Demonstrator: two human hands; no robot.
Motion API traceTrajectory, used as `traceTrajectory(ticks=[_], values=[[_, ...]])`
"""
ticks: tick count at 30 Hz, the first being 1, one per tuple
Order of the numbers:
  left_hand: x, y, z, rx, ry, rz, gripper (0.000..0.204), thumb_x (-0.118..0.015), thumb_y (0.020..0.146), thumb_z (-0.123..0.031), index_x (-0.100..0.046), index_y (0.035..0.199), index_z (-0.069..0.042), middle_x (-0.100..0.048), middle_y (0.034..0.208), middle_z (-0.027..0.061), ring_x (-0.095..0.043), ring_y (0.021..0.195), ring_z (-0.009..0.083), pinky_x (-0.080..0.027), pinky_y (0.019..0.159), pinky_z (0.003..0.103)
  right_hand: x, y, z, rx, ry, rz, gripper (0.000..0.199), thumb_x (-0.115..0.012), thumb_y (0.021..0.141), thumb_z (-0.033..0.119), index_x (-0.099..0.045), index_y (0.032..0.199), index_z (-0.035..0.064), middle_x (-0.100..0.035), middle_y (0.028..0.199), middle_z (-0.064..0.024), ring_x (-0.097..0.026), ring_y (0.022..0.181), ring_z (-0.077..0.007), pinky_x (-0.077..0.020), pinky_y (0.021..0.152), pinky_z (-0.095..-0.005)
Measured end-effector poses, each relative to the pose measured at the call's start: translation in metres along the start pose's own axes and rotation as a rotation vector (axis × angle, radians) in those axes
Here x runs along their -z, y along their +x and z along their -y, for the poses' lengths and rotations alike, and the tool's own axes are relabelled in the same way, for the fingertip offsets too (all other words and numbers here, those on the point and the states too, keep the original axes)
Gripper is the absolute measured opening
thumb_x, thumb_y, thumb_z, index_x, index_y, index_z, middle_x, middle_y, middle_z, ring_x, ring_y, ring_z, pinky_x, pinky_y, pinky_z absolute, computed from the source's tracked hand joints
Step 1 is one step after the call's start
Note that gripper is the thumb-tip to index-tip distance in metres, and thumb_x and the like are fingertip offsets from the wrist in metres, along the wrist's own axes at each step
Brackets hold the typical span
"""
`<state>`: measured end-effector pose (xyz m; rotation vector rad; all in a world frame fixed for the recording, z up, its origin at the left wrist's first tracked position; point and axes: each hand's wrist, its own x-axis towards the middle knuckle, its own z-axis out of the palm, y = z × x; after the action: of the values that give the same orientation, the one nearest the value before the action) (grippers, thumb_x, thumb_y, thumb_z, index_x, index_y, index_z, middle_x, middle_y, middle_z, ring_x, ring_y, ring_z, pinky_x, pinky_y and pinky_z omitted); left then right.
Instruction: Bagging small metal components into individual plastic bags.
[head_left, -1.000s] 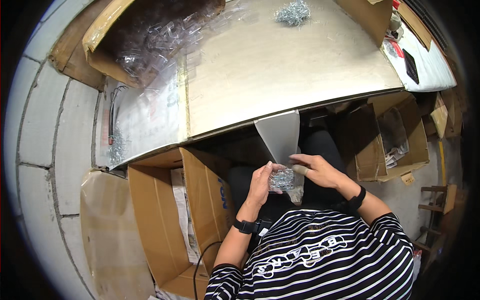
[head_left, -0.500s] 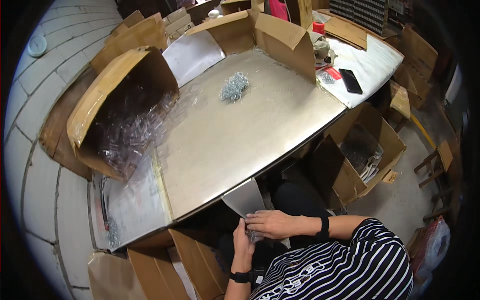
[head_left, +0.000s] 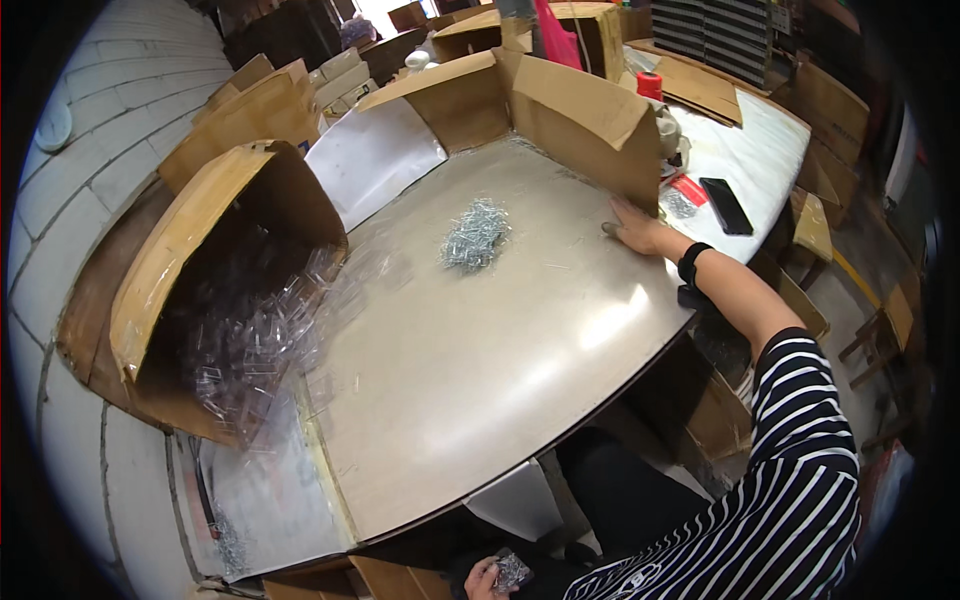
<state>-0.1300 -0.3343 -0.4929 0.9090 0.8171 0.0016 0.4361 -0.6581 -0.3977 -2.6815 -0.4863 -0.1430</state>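
Observation:
My left hand (head_left: 482,577), low at the bottom edge, is closed on a small clear plastic pack (head_left: 513,571) that seems to contain shiny metal bits. My right hand (head_left: 637,232) reaches across the metal-topped table (head_left: 480,370) to its right side. Its fingers stretch out against the tabletop beside the foot of an upright cardboard flap (head_left: 590,105), with nothing visible held in them. A pile of thin silvery metal pieces (head_left: 475,236) lies on the table to the left of that hand. Beneath the table's front edge, near my lap, hangs a pale sheet (head_left: 517,502).
A tipped cardboard box (head_left: 200,270) at the left spills clear plastic pieces (head_left: 255,350) onto the table. At the right, a black phone (head_left: 726,206) and a red-topped packet (head_left: 686,193) rest on a white-covered surface. A red spool (head_left: 649,86) stands farther back.
My right hand has left the left one at my lap and moved up and right onto the table. My left hand, with the clear pack, now sits lower in view. The view has shifted.

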Motion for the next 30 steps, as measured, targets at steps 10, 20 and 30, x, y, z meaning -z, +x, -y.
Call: traceTrajectory(ticks=[10,20,30], values=[[-0.008,0.017,0.004,0.110,-0.200,0.014,0.042,-0.047,0.095,-0.034,-0.058,0.108,0.004,-0.065,0.097,0.0132,-0.063,0.085,0.0219,-0.052,0.075,0.033,-0.062,0.033,0.137,0.318,-0.108,0.323,0.069,-0.032,0.094,0.049,-0.020,0.143,0.0025,-0.017,0.149,-0.0189,-0.010,0.139,-0.0336,-0.0141,0.112,-0.0466],[-0.007,0.042,0.026,0.067,-0.071,0.147,0.045,-0.036,0.097,-0.032,-0.055,0.108,0.008,-0.065,0.093,0.0176,-0.066,0.073,0.0251,-0.056,0.050,0.037,-0.033,-0.102,0.191,0.316,0.448,0.427,0.063,-0.037,0.096,0.040,-0.023,0.141,-0.0012,-0.021,0.147,-0.0221,-0.019,0.138,-0.0326,-0.0156,0.113,-0.0350],[-0.023,0.048,0.039,0.020,0.011,0.113,0.035,-0.041,0.097,-0.030,-0.056,0.107,0.001,-0.063,0.089,0.0117,-0.065,0.070,0.0205,-0.056,0.050,0.033,-0.063,-0.146,0.190,0.109,0.102,0.040,0.056,-0.040,0.094,0.036,-0.033,0.137,0.0003,-0.030,0.145,-0.0190,-0.024,0.136,-0.0314,-0.0192,0.112,-0.0415]])
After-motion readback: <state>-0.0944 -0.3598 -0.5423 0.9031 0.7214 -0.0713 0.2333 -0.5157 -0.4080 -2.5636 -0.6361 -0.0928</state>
